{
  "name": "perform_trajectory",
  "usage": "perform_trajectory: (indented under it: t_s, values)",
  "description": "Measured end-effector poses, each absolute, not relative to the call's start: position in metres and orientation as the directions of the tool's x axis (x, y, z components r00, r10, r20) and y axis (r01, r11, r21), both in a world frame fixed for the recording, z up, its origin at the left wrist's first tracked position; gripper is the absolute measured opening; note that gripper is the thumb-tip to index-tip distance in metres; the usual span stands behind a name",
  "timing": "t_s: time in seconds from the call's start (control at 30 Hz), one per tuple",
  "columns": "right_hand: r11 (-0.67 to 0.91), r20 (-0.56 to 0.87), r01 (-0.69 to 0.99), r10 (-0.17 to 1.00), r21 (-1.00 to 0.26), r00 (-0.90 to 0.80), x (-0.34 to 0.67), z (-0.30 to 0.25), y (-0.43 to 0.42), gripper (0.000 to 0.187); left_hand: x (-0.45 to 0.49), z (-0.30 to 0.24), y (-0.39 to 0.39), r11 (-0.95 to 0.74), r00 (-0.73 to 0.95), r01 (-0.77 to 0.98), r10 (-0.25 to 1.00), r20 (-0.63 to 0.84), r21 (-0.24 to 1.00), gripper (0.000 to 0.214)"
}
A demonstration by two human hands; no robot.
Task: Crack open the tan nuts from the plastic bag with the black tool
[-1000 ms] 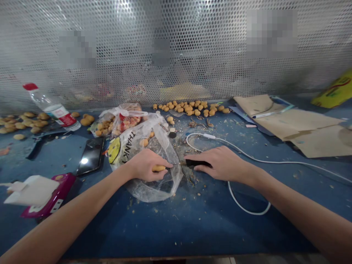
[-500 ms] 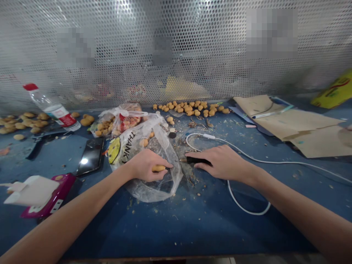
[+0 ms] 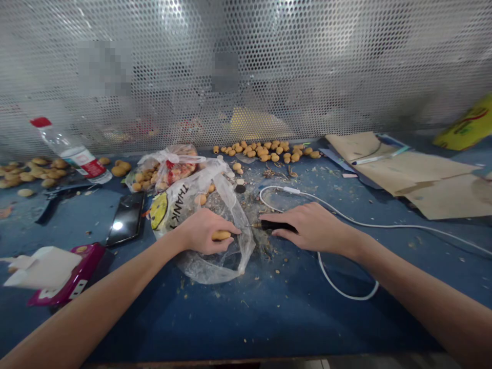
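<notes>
1. Two hands are working at the centre of the view, and each grip is closed. The left hand [image 3: 203,233] is clamping one tan oval piece [image 3: 221,235] against its fingers, just above a clear plastic bag [image 3: 234,266]. The piece's long axis is lying roughly level, and its surface is looking smooth and matte.
2. The right hand [image 3: 309,226] is clamping one black-handled pointed tool [image 3: 277,225]. The tool's long axis is running nearly level across the view, with its thin metal tip pointing left, near the tan oval piece but not visibly touching it.
3. The clear plastic bag is lying flat and crumpled on the blue counter [image 3: 249,318], printed with black letters and a yellow round face. A second plastic bag [image 3: 172,170] is sitting behind it, knotted and holding more tan pieces.
4. Dozens of loose tan pieces are lying in two heaps, one by the perforated metal screen [image 3: 265,151], one at far left [image 3: 31,174].
5. One water bottle [image 3: 71,152], one smartphone [image 3: 126,219], one looping white cable [image 3: 369,226] and several creased kraft paper sheets [image 3: 423,179] are lying around the hands.
</notes>
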State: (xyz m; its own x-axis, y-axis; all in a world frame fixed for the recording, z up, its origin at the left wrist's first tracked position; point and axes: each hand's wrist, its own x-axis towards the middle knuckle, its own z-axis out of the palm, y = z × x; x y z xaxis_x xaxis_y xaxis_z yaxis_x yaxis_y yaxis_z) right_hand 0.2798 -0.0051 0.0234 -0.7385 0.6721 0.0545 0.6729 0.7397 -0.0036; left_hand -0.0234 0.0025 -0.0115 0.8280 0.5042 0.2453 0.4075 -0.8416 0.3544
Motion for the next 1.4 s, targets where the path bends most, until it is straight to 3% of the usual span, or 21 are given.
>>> perform_trajectory:
  t_s: [0.43,0.6,0.87,1.13,1.4]
  values:
    - [0.762,0.047,0.647,0.647,-0.019,-0.761,0.2790,0.0229,-0.0070,0.040,-0.0230,-0.0127,0.0012,-0.857,0.822,0.416,0.497,0.279,0.304,0.027]
    - [0.736,0.096,0.676,0.670,0.039,-0.736,0.2784,0.0227,-0.0064,0.040,-0.0237,-0.0154,0.0016,-0.860,0.818,0.410,0.494,0.295,0.302,0.027]
    - [0.799,0.100,0.600,0.595,0.039,-0.798,0.2764,0.0243,-0.0109,0.040,-0.0235,-0.0161,0.0026,-0.858,0.821,0.405,0.493,0.287,0.315,0.027]
    - [0.709,0.098,0.704,0.698,0.043,-0.709,0.2759,0.0180,-0.0083,0.042,-0.0235,-0.0151,0.0018,-0.856,0.821,0.415,0.499,0.279,0.308,0.026]
    - [0.774,0.063,0.633,0.632,-0.001,-0.772,0.2762,0.0218,-0.0088,0.042,-0.0229,-0.0149,0.0011,-0.861,0.815,0.419,0.496,0.298,0.287,0.026]
